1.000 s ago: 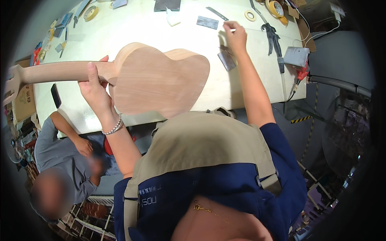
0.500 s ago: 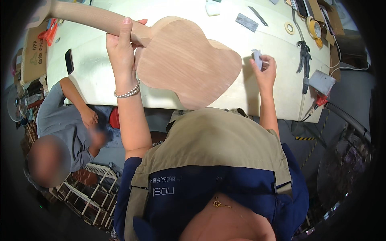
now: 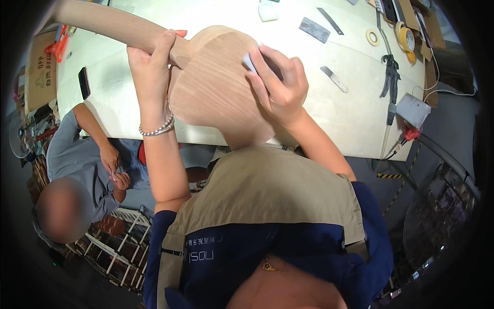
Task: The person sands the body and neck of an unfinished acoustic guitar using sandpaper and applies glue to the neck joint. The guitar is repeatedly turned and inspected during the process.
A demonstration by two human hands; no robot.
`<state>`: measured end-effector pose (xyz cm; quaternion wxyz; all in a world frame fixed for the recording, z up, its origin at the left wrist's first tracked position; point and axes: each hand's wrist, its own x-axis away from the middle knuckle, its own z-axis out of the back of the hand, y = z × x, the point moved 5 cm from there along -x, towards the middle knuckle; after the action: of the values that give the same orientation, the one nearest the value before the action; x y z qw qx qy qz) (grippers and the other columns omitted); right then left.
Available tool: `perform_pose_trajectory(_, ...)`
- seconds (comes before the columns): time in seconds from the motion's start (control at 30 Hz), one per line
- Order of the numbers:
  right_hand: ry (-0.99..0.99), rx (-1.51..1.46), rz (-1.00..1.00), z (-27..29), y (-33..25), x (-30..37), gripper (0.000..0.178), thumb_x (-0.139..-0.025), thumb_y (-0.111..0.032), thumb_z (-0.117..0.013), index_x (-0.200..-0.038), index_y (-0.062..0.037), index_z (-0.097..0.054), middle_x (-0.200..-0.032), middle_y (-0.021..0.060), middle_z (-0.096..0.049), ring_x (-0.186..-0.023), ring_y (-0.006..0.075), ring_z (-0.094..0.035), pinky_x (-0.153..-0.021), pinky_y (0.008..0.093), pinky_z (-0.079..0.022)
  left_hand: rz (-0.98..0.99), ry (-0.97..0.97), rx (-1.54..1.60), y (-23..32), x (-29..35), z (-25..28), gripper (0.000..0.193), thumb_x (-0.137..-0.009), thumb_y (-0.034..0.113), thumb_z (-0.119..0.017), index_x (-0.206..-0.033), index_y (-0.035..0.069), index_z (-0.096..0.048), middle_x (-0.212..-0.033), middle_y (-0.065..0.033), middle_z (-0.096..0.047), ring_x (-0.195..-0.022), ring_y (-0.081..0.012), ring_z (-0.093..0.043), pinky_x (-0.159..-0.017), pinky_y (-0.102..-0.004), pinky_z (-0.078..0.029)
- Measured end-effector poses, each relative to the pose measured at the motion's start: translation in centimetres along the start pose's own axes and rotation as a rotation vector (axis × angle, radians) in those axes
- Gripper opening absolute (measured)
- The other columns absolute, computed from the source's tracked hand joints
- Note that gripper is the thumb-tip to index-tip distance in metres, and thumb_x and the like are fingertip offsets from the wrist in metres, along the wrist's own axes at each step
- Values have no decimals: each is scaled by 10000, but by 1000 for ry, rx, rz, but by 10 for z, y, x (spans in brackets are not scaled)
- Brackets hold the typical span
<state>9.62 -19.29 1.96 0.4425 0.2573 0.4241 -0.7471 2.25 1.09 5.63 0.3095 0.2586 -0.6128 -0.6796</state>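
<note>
A bare-wood ukulele (image 3: 213,85) is held over the pale table, its neck (image 3: 110,24) pointing to the far left. My left hand (image 3: 150,72) is closed around the neck where it joins the body. On the right part of the body, my right hand (image 3: 282,85) presses a small pale grey block (image 3: 249,63), which looks like a sanding block. The fingers of that hand hide most of the block. The ukulele's right edge lies partly behind my right hand and forearm.
On the table (image 3: 355,123) lie a flat blade (image 3: 334,79), a grey slab (image 3: 315,30), a dark strip (image 3: 330,20), tape rolls (image 3: 372,37), a clamp (image 3: 390,77) and a phone (image 3: 84,83). A seated person (image 3: 85,159) is close by at the left.
My right hand has moved left with the block, from beside the ukulele onto its body. The blade it covered now shows. The ukulele has shifted slightly. The seated person's hands have come together.
</note>
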Motion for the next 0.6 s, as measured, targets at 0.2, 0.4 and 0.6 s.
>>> perform_pose_trajectory(0.2,-75,23,-102,5,2,11,406,-658,-161,-728,-1057,-114,-667,-1084,-21,-586,-648,180,-393,-528,253,-386,30,68,30,-3,-1,-1,207,-817,130,-607,-913,-17,-497,-875,-190,-657,-707,-152,-613,-607,-241,-480)
perform_pose_trajectory(0.4,-137,38,-113,6,-3,-3,352,-739,-113,-683,-1087,-64,-658,-1095,54,-590,-703,179,-428,-618,259,-393,5,16,-79,8,2,-6,203,-819,154,-608,-898,-5,-509,-866,-167,-666,-675,-109,-586,-568,-216,-436)
perform_pose_trajectory(0.6,-33,106,-34,6,3,-4,388,-657,-151,-722,-1041,-117,-678,-1092,-46,-585,-646,162,-390,-503,237,-383,-36,-18,-30,13,4,-10,181,-822,156,-600,-895,14,-516,-835,-134,-678,-673,-75,-561,-528,-192,-358)
